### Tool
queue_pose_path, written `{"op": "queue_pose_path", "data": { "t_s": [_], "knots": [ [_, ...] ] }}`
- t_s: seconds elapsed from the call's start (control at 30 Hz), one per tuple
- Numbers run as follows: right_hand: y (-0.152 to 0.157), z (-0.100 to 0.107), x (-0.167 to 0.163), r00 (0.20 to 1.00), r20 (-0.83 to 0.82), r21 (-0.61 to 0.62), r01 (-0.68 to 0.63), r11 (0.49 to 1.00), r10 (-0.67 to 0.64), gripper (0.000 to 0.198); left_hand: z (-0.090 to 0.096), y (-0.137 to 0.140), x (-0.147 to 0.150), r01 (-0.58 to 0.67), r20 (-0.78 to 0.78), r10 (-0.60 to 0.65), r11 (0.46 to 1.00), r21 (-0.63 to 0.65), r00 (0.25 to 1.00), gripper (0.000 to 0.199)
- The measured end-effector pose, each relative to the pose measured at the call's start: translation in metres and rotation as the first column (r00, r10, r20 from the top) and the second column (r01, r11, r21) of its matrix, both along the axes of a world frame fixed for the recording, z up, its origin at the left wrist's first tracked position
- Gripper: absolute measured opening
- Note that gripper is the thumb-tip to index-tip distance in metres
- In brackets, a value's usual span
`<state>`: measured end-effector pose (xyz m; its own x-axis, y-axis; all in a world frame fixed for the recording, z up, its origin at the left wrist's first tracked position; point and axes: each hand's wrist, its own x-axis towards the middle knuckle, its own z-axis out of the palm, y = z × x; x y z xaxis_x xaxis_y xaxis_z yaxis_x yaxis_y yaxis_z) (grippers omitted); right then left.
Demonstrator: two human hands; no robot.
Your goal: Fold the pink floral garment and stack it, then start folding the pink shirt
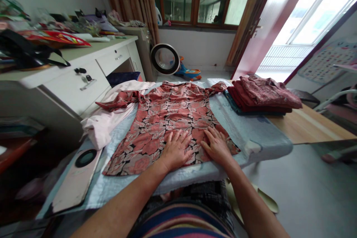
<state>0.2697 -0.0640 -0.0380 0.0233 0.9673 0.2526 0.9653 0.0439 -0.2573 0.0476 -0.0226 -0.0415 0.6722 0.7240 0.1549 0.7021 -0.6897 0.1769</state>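
A red floral blouse (150, 128) with black and beige leaf shapes lies spread flat, its collar at the far end and a sleeve out to each side. Near its lower hem, my left hand (176, 148) rests palm down on the cloth with fingers stretched. My right hand (216, 143) is flat on the same blouse a little to the right, its fingers apart too. Beneath the blouse is a light blue quilted cover (242, 134) over the table. Some of the cloth under both palms is hidden.
Folded clothes (262, 95) are stacked at the right, partly over a wooden board (315, 124). A pale pink garment (99, 128) lies left of the blouse. A phone (75, 178) sits at the near left. Further left stands a cluttered white desk (80, 89); a round fan (165, 58) is behind.
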Motion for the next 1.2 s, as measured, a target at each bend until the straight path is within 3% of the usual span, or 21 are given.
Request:
{"op": "queue_pose_path", "data": {
  "t_s": [0.2, 0.33, 0.57, 0.77, 1.0, 1.2],
  "knots": [
    [0.002, -0.001, 0.026, 0.997, 0.028, 0.004, 0.069, 0.998, -0.069, 0.048, 0.001, -0.001, 0.000, -0.006, 0.001, 0.006, 1.000, -0.003, 1.000, 0.061],
    [0.003, -0.003, 0.026, 0.995, -0.004, 0.059, 0.102, 0.993, -0.102, 0.044, 0.004, -0.002, 0.001, -0.041, -0.003, 0.041, 0.999, -0.010, 0.999, 0.062],
    [0.000, -0.004, 0.013, 0.998, -0.047, 0.060, -0.027, 0.998, 0.029, 0.039, 0.001, -0.002, -0.002, -0.153, 0.020, 0.152, 0.988, 0.017, 0.988, 0.066],
    [-0.005, 0.002, 0.011, 0.976, -0.186, 0.149, -0.087, 0.985, 0.115, 0.029, 0.015, -0.003, 0.010, -0.235, 0.015, 0.235, 0.972, -0.010, 0.972, 0.050],
    [-0.008, 0.000, 0.001, 0.958, -0.251, 0.166, -0.100, 0.981, 0.140, 0.026, 0.021, 0.012, 0.046, 0.040, 0.003, -0.041, 0.999, 0.016, 0.999, 0.045],
    [-0.008, -0.002, 0.004, 0.959, -0.239, 0.168, -0.115, 0.979, 0.153, 0.024, 0.013, 0.027, 0.040, 0.035, -0.044, -0.036, 0.999, -0.025, 0.998, 0.054]
  ]
}}
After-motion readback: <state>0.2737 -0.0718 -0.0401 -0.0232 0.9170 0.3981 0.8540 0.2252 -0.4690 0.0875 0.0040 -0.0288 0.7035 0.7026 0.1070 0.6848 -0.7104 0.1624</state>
